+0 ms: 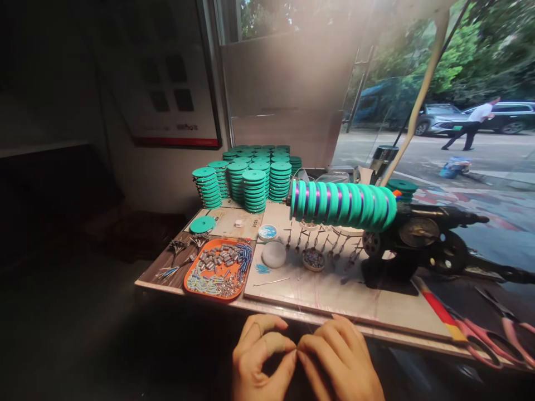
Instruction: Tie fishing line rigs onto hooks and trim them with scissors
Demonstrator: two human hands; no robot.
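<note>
Below the table's front edge, my left hand (262, 356) and my right hand (339, 356) meet fingertip to fingertip, each closed in a pinch. Whatever lies between the fingers is too fine to make out. Faint pinkish thread (316, 295) runs over the board edge just above them. Beyond, a row of green foam spools (343, 205) wound with purple line sits on the spindle of a black winding machine (418, 231). Small metal swivels and weights (330, 245) hang beneath the spools. A thin metal hook tool (271, 282) lies on the pale board (334, 295).
An orange tray (190, 287) holds sinkers and small tubes. Stacks of green spools (253, 192) stand at the back. A white round lid (273, 254), a bowl of small metal parts (313, 259) and a dish of blue pieces (267, 232) are nearby. Scissors (480, 340) lie right.
</note>
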